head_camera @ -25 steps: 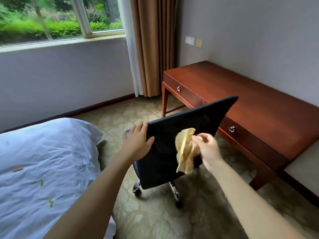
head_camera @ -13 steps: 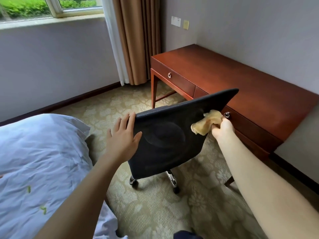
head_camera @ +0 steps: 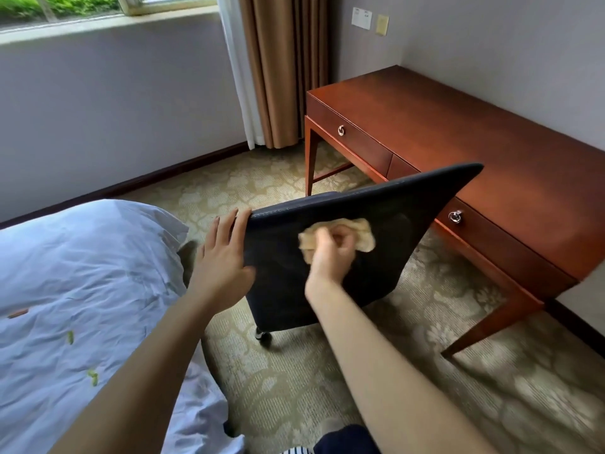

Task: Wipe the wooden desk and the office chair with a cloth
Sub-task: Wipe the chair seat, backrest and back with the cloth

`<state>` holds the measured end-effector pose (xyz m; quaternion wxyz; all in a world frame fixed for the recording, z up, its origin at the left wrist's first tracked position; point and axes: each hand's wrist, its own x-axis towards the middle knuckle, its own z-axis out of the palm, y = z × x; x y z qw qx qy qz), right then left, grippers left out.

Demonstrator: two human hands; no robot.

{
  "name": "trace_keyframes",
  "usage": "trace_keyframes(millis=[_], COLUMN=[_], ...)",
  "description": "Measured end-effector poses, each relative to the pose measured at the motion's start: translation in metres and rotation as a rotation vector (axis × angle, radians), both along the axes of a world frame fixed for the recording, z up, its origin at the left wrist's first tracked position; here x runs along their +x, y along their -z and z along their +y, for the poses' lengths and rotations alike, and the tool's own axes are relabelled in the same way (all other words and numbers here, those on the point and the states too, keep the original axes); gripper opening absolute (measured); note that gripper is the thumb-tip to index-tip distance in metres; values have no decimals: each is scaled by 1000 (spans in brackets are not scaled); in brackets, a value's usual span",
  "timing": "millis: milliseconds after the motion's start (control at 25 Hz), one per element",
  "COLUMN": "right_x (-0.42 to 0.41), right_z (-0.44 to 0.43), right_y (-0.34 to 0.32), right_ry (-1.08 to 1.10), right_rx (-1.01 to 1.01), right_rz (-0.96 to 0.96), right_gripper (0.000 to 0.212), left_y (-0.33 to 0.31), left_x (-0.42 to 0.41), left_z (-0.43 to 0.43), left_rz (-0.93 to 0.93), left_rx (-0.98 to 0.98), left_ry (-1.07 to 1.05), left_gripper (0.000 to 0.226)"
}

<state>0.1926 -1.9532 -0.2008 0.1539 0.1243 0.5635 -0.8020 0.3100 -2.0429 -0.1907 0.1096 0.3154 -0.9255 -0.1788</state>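
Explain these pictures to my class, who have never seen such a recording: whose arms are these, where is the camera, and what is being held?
There is no machine here. A person wears one wide-angle camera on the head, looking forward and down, so you see their own two arms. The left hand lies with straight fingers on the edge of the black office chair, apparently steadying its backrest. The right hand grips a yellow cloth and presses it against the backrest. Behind the chair stands the wooden desk with two drawers. To the left is a bed with white bedding.
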Motion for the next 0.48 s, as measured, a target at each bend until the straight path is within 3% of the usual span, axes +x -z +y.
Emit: trace_keyframes(millis=[80, 160, 320, 480], right_x=[24, 26, -16, -82], right_z=[-4, -2, 18, 47], right_y=[7, 8, -9, -26], right_ry=[-197, -238, -58, 225], right_rx=[4, 12, 21, -50], right_rz=[32, 45, 68, -65], right_gripper=[20, 17, 12, 10], left_y=[0, -2, -3, 2], left_x=[2, 3, -1, -9], left_z=[0, 2, 15, 27], left_rz=[-13, -7, -19, -45], left_rx=[-17, -32, -211, -231], left_ry=[-11, -44, -134, -226], left_gripper=[92, 93, 85, 90])
